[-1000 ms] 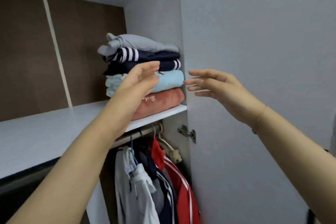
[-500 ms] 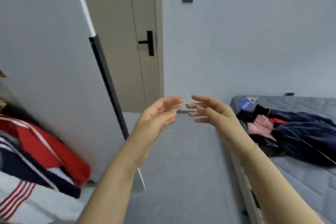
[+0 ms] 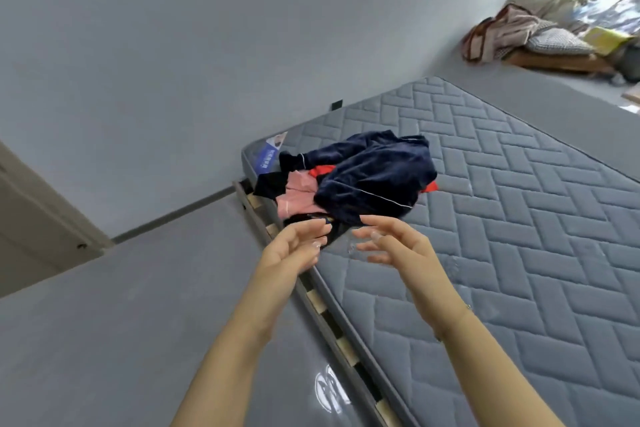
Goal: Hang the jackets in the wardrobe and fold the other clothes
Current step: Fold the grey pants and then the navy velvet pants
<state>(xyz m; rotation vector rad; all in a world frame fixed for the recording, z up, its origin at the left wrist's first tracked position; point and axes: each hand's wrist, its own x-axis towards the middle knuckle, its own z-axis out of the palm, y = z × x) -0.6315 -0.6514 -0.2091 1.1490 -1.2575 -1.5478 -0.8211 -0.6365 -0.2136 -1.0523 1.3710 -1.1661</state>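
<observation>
Single head cam, wide-angle, tilted, looking forward and down over both forearms at the mattress (image 3: pixel 502 218) corner and clothes pile (image 3: pixel 363 177); floor (image 3: pixel 104 322) at left.

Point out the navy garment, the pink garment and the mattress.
navy garment (image 3: pixel 377 180), head view, middle of its top fold
pink garment (image 3: pixel 298 196), head view, exposed centre
mattress (image 3: pixel 519 218), head view, bare quilted top

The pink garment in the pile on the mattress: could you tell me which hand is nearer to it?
Left. The left hand hovers just below the pink garment, at the mattress edge. The right hand is further right, below the navy jacket. Neither touches the pile.
</observation>
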